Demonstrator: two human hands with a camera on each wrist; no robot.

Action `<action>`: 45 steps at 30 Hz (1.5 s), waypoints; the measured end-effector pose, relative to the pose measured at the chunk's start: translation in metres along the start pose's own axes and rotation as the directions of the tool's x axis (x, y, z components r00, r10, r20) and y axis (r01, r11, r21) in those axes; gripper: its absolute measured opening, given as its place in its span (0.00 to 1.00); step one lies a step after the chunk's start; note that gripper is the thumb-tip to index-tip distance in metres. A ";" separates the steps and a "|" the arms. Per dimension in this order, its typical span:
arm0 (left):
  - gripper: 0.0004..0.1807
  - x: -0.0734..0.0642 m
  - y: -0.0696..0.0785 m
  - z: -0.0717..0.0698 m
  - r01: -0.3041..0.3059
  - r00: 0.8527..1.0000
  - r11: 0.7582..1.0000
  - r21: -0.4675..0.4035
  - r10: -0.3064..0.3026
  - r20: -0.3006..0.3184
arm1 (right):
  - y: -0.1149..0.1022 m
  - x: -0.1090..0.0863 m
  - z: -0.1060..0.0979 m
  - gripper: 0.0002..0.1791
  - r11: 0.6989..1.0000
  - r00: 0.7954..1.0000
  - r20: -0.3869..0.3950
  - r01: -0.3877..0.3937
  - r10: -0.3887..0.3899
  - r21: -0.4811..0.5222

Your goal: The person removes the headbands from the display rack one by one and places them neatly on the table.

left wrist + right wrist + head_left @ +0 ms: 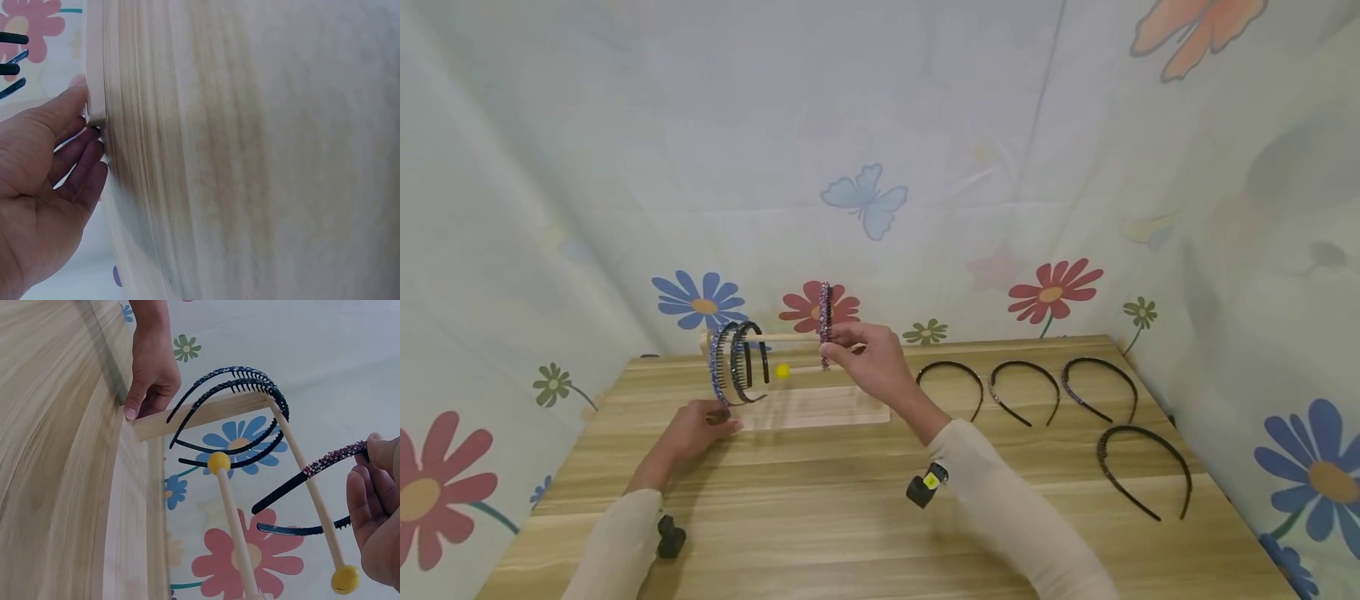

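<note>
My right hand (876, 362) pinches a headband (825, 325) with pink-purple sparkles and black teeth. It is held at the upper rod (790, 337) of a wooden stand; in the right wrist view the rod appears to pass between the headband's two arms. Two sparkly toothed headbands (219, 434) hang on that rod near the upright. Low at the stand's left end, my left hand (688, 433) grips the base (827, 408), thumb on one face and fingers around the end, as the left wrist view (95, 62) shows from close up.
Several black headbands, one of them (1142, 467) nearer the front, lie on the right of the wood-grain table (820, 517). Yellow balls cap the stand's rods, one on the lower rod (219, 462) and one on the upper (345, 579). A flowered cloth (880, 108) hangs behind.
</note>
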State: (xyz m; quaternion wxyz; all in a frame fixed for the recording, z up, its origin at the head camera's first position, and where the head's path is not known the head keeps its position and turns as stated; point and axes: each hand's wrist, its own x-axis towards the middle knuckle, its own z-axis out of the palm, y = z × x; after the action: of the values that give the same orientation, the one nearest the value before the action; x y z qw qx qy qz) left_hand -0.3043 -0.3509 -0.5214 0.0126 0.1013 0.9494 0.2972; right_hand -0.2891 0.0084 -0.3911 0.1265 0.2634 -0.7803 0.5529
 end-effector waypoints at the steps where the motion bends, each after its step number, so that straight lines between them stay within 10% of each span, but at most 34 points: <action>1: 0.17 0.000 0.000 0.000 0.000 1.000 1.000 -0.002 0.000 -0.001 | -0.001 0.000 -0.003 0.13 1.000 1.000 -0.005 0.002 -0.002 -0.001; 45: 0.21 0.001 0.000 0.001 -0.015 1.000 1.000 0.009 0.015 0.003 | 0.015 -0.030 -0.099 0.18 0.980 0.987 -0.129 -0.115 0.095 -0.163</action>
State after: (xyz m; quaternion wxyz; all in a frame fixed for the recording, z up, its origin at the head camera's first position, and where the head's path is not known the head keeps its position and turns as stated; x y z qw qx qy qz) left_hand -0.3049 -0.3503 -0.5228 0.0112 0.1090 0.9498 0.2930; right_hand -0.2815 0.1125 -0.3820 0.1659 0.1762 -0.8284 0.5051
